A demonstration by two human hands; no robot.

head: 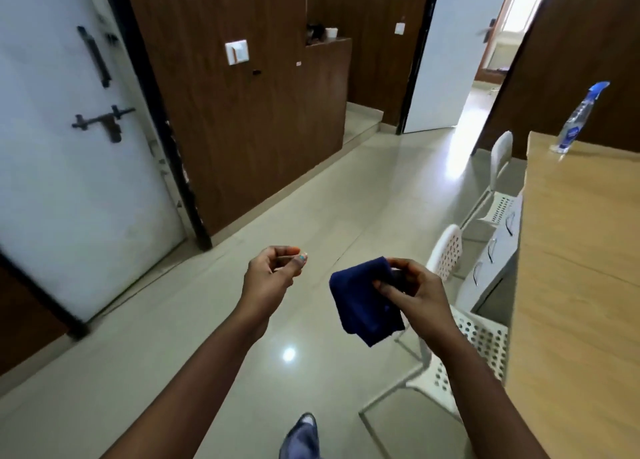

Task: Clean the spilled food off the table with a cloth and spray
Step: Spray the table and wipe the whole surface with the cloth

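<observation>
While the right hand (412,294) pinches the folded blue cloth (363,302) over the floor, the left hand (273,268) curls on nothing visible. Wiping looks unstarted; next comes turning to the desk (581,268), where the spray bottle (576,119) stands far off.

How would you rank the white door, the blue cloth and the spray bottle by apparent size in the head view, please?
1. White door, by far the largest.
2. Blue cloth, though it is nearest the camera.
3. Spray bottle, far off on the table, so its true size against the cloth is unsure.
</observation>
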